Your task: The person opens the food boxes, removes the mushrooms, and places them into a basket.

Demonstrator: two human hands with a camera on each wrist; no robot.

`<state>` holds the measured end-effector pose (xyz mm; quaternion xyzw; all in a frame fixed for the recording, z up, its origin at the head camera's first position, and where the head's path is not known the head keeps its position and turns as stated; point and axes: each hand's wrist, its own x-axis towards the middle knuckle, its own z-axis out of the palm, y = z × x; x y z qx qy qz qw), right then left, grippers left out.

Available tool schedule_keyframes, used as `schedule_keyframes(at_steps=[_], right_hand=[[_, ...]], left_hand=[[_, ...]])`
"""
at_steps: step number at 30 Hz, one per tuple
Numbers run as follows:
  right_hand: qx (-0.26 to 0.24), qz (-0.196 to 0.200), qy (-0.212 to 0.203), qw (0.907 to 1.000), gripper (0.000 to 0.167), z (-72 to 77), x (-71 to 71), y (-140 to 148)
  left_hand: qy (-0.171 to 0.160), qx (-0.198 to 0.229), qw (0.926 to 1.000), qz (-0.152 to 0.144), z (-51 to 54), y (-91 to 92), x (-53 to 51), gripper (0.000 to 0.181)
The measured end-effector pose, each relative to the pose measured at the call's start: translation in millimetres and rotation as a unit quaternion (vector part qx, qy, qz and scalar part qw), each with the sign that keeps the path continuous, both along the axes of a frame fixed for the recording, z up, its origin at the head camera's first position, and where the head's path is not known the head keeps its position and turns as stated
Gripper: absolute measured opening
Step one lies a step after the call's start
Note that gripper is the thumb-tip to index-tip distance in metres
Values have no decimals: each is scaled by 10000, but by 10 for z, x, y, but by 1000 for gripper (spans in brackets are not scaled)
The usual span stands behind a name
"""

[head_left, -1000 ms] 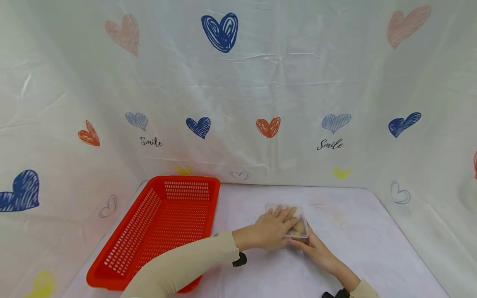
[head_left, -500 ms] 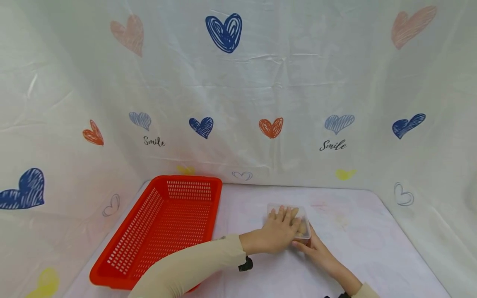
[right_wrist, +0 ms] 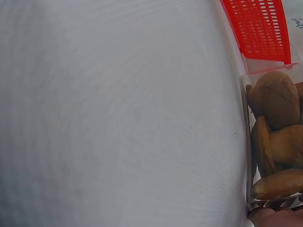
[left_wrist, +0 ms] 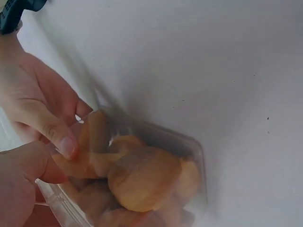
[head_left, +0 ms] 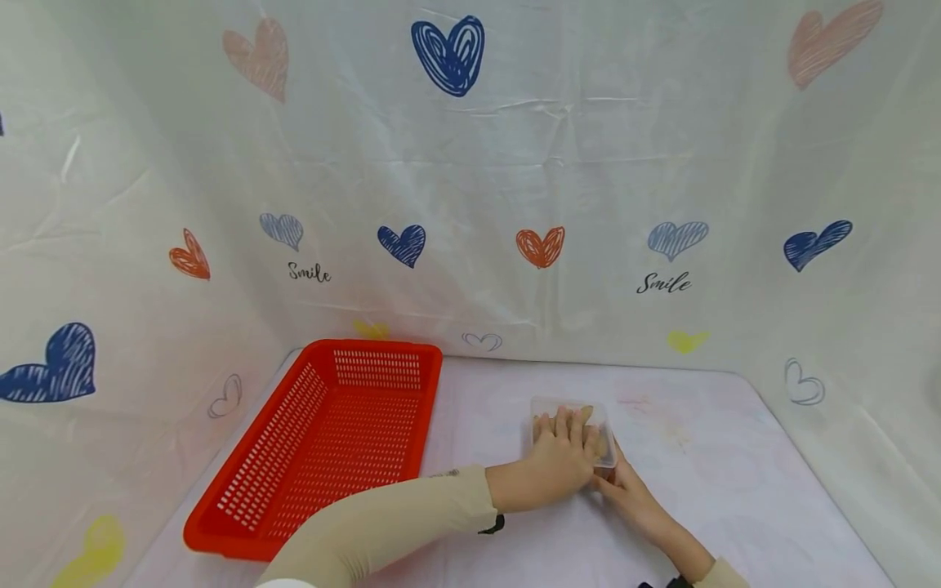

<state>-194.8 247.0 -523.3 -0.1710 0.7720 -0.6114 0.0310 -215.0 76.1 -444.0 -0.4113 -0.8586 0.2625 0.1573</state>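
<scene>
A clear plastic container [head_left: 595,418] of tan mushrooms [left_wrist: 144,177] stands on the white tabletop. My left hand [head_left: 555,465] lies over its top, fingers spread and nearly straight on the mushrooms or a clear lid; I cannot tell which. With thumb and fingers around the near right corner, my right hand [head_left: 634,494] grips the container. The right thumb [left_wrist: 64,139] shows on the container's edge in the left wrist view. Mushroom caps and stems [right_wrist: 277,101] press against the clear wall in the right wrist view, where only a bit of the right hand [right_wrist: 279,217] is visible.
A red plastic basket [head_left: 429,408] with slotted walls stands on the table to the left, partly behind the left sleeve [head_left: 397,514]. Behind the table [head_left: 706,482] hangs a white curtain [head_left: 470,188] printed with hearts.
The head view has shifted slightly. Over the container, my left hand has slid a little to the right and its fingers have shifted. The right hand keeps its grip at the same corner.
</scene>
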Motion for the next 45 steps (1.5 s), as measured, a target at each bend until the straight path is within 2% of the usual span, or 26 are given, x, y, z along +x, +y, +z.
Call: schedule_keyframes(at_steps=[4, 11, 17, 19, 21, 24, 26, 30, 34, 36, 39, 40, 42, 43, 45], right_hand=[[25, -10, 23, 10000, 86, -4, 14, 14], [67, -21, 37, 10000, 85, -39, 28, 53], [106, 47, 52, 9999, 84, -41, 25, 72], [113, 6, 23, 9999, 83, -31, 25, 71], [127, -35, -97, 9999, 83, -14, 25, 67], [198, -150, -356, 9991, 79, 23, 24, 51], [298, -239, -525, 9979, 71, 47, 23, 41], [493, -402, -646, 9959, 62, 66, 12, 17], [546, -616, -811, 9933, 83, 54, -18, -14], [518, -652, -867, 9927, 92, 45, -34, -24], [588, -617, -769, 9934, 97, 42, -42, -22], [646, -589, -702, 9937, 97, 43, -43, -19], [807, -596, -569, 9933, 98, 47, -45, -13], [862, -597, -502, 9932, 98, 49, -47, -11], [913, -588, -418, 9932, 98, 55, -51, -11]], left_hand=[[67, -112, 9999, 6, -3, 15, 29, 64], [278, 72, 9995, -127, 0, 10, 48, 65], [263, -79, 9993, -246, 30, 26, 18, 59], [74, -163, 9996, -231, 68, 32, -1, 59], [-248, -190, 9994, -155, 119, 31, -27, 61], [-944, -133, 9954, -20, 231, 11, -85, 65], [-1435, -42, 9896, 17, 312, -7, -142, 64], [-2463, 184, 9690, -49, 491, -53, -279, 58], [-3474, 692, 9351, -118, 637, -136, -440, 51], [-3994, 1099, 9101, -141, 701, -187, -529, 50], [-4720, 1785, 8628, -302, 783, -262, -667, 47], [-4902, 2008, 8473, -379, 803, -284, -713, 46], [-5156, 2375, 8218, -477, 840, -324, -786, 45], [-5231, 2518, 8124, -542, 846, -340, -821, 45], [-5268, 2741, 8024, -587, 843, -366, -886, 44]])
